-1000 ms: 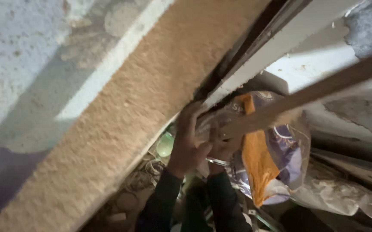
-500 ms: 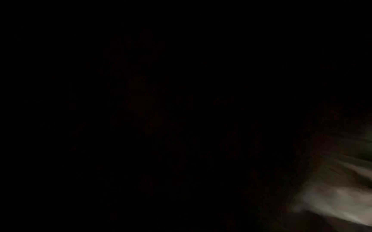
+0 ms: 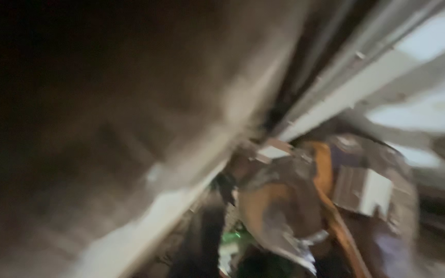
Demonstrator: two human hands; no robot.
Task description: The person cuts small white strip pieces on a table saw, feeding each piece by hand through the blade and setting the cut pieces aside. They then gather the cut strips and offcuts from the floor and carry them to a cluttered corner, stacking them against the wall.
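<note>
Since the black frame half a second earlier, the view had brightened again. A crumpled orange-and-purple bag lay low and right of centre, its long axis running upper left to lower right. A dark sleeve reached toward it; hands blurred, grip indeterminable. A slanting board crowded the left, a pale rail above.

The view is badly blurred. A broad brown board slants from twelve o'clock down to seven, walling off the whole left side. A pale rail runs from two o'clock toward centre, closing the top right. Between them only a narrow dark gap stays open. At five o'clock a crumpled orange-and-purple bag fills the low pocket.
</note>
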